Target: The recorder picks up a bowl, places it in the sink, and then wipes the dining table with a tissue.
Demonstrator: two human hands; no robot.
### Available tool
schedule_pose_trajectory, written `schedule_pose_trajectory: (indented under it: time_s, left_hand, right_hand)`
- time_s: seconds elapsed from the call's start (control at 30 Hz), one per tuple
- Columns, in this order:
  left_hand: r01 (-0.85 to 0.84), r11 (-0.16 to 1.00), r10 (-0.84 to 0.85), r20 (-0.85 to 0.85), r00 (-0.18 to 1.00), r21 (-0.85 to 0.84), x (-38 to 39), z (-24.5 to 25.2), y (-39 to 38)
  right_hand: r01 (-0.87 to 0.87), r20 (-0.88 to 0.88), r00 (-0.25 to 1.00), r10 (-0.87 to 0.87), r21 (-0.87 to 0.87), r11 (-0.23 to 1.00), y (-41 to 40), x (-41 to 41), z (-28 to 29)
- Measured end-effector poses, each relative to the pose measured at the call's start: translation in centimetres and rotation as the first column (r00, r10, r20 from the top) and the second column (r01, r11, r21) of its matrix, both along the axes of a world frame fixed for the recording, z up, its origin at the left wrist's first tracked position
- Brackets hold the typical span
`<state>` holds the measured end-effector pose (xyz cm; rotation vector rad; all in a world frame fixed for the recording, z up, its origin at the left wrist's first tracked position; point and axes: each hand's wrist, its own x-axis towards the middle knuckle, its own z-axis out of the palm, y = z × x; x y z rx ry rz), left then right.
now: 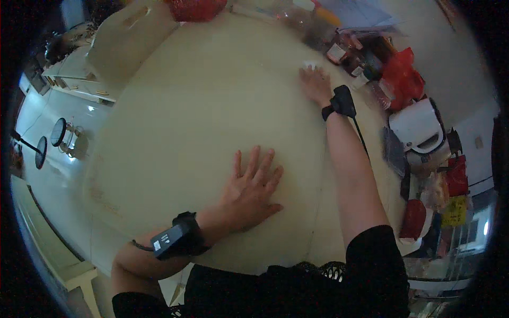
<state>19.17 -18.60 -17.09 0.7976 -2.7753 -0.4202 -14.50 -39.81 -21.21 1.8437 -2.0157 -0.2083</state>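
Flat on the pale yellow tabletop (pixel 199 103), my left hand (pixel 254 187) rests with its fingers spread and nothing in it. A black device with a cable (pixel 173 240) is strapped to that wrist. My right hand (pixel 316 85) reaches far across to the table's right side, palm down. Just beyond its fingertips shows a small white piece (pixel 310 63), perhaps tissue or cloth. The fingers partly cover it, and whether they grip it is not clear. The right wrist bears another black device (pixel 344 101) with a cable.
Along the right edge crowd brown bottles (pixel 337 51), a red plastic bag (pixel 403 79), a white-handled appliance (pixel 417 123) and a red-and-white object (pixel 413 220). A red item (pixel 199 8) lies at the far edge. Chairs with pale backs (pixel 123 43) surround the table; a drawer cabinet (pixel 85 85) stands left.
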Motion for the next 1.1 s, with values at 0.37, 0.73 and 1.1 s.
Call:
schedule_pose_trajectory:
  time_s: [0.37, 0.73, 1.1]
  left_hand:
    - [-0.087, 0.988, 0.079, -0.067, 0.995, -0.124, 0.4, -0.4, 0.1]
    - [-0.153, 0.988, 0.131, -0.686, 0.715, 0.03, 0.4, -0.2, -2.1]
    - [-0.184, 0.979, 0.2, -0.623, 0.757, 0.09, 1.2, 1.0, -2.0]
  right_hand:
    - [-0.388, 0.325, 0.872, 0.365, 0.006, 0.922, 12.7, 9.1, 2.7]
    - [-0.479, 0.386, 0.837, 0.389, 0.17, 0.861, 31.8, 18.7, 6.3]
    - [-0.57, 0.491, 0.645, 0.586, -0.201, 0.797, 28.9, 16.2, 5.8]
